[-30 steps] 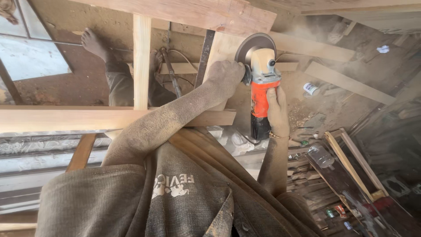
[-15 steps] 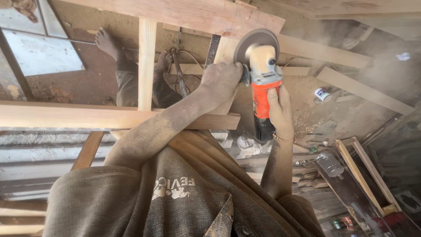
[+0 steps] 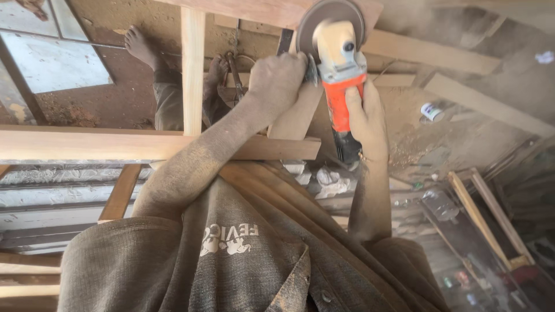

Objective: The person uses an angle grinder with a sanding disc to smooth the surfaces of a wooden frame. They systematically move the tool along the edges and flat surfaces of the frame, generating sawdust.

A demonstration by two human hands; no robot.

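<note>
Up near the far rail of the wooden frame (image 3: 87, 144), an orange angle grinder (image 3: 338, 75) sits with its round grey disc (image 3: 329, 17) against the timber, the cream-coloured gear head just behind the disc and the black tail end pointing back toward the person. The right hand (image 3: 364, 118) wraps the orange body from the side, fingers curled close together around it and the thumb laid along its length. The left hand (image 3: 276, 81) closes in a fist at the grinder's left side, next to the head, fingers pressed together over what seems to be a side grip; the grip itself is hidden by the hand. Both forearms are coated in fine dust, as is the grey shirt (image 3: 219, 254) low in the view. Beneath the grinder a slanted board (image 3: 298, 115) runs from the far rail down to the near rail of the frame, and an upright slat (image 3: 192, 69) joins the two rails further left. Under the frame, on the dusty floor, another person's bare feet (image 3: 139, 46) show at the far left. Loose planks (image 3: 462, 98) lie to the right, with a small white container (image 3: 430, 111) between them and a haze of dust above.
</note>
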